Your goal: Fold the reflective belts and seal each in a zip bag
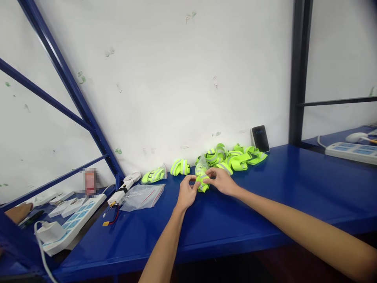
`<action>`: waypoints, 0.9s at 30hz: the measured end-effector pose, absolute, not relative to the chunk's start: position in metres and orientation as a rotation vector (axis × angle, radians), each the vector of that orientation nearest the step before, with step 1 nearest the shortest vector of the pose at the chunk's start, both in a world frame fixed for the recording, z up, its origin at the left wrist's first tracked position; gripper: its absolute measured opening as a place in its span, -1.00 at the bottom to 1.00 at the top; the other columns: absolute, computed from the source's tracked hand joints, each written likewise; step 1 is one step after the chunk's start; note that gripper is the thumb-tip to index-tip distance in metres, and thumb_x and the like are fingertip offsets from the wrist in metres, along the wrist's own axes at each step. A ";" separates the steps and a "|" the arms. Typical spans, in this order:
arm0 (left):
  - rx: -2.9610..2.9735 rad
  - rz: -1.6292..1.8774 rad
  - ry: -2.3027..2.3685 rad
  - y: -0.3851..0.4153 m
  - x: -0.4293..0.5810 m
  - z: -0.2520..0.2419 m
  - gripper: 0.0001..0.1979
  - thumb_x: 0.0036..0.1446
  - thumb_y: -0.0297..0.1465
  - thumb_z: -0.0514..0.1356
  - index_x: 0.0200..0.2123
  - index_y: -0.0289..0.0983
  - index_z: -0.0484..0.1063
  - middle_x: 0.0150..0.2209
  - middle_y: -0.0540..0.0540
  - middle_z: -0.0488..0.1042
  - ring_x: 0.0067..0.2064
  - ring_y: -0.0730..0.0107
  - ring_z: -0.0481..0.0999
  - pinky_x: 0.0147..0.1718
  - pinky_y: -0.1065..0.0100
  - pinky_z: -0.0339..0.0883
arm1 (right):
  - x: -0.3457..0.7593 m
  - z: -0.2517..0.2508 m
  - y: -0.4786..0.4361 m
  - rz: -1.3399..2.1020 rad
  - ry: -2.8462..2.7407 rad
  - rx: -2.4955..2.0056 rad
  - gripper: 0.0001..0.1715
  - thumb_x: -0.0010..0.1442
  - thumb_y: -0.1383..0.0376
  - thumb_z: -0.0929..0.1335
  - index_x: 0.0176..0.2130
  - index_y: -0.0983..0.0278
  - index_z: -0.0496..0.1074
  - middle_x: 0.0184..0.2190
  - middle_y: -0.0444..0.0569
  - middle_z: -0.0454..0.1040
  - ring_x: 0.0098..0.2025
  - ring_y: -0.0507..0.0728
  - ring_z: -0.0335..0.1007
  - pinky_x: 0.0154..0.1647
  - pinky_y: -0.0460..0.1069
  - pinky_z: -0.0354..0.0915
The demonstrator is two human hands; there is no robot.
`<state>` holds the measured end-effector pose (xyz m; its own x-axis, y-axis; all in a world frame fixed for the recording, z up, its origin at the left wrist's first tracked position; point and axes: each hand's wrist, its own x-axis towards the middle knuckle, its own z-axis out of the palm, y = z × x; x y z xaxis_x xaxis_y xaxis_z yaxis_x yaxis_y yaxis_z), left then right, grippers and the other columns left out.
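Both of my hands meet over a folded neon-yellow reflective strap (203,186) with silver stripes. My left hand (187,192) pinches its left side between thumb and fingers. From the right, my right hand (223,181) is closed on the same strap. A small clear plastic bag (202,163) rises just behind the fingers, and whether the strap lies partly inside it I cannot tell. Behind my right hand spreads a loose pile of similar straps (240,158). One rolled strap (180,167) rests to the left, and a bagged strap (154,175) lies further left.
Empty zip bags (143,196) lie on the blue table (235,220) at left, beside a white handheld fan (132,179) and a wired connector (109,223). A dark-screened device (260,138) leans on the wall. Power strips (78,224) sit beyond the blue metal frame (88,118).
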<state>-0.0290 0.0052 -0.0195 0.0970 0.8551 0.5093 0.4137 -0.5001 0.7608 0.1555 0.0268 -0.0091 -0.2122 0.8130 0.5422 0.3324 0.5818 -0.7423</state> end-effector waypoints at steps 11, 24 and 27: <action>2.034 1.440 1.351 0.000 -0.022 -0.015 -0.85 0.08 -0.31 0.17 -0.41 -0.29 0.38 -0.44 0.00 0.41 -0.39 0.45 0.40 -0.43 0.47 0.29 | 0.149 -0.007 0.016 0.381 -1.739 -0.994 -0.73 0.10 0.17 0.39 -0.33 0.31 0.59 -0.42 -0.01 0.51 -0.38 0.12 0.39 -0.32 0.00 0.25; 1.952 1.604 1.491 0.003 -0.011 -0.015 -0.92 0.09 -0.41 0.17 -0.32 -0.27 0.43 -0.36 -0.07 0.51 -0.30 0.36 0.53 -0.26 0.34 0.43 | 0.138 -0.013 0.027 0.546 -1.627 -1.022 -0.85 0.04 0.26 0.42 -0.36 0.31 0.46 -0.39 0.01 0.56 -0.32 0.17 0.51 -0.28 0.01 0.36; 1.843 1.603 1.544 0.004 -0.010 -0.012 -0.83 0.05 -0.46 0.19 -0.23 -0.29 0.47 -0.35 -0.10 0.57 -0.32 0.34 0.56 -0.25 0.32 0.43 | 0.132 -0.012 0.025 0.467 -1.636 -1.071 -0.85 0.05 0.26 0.42 -0.35 0.30 0.45 -0.39 0.00 0.56 -0.31 0.17 0.50 -0.28 0.00 0.34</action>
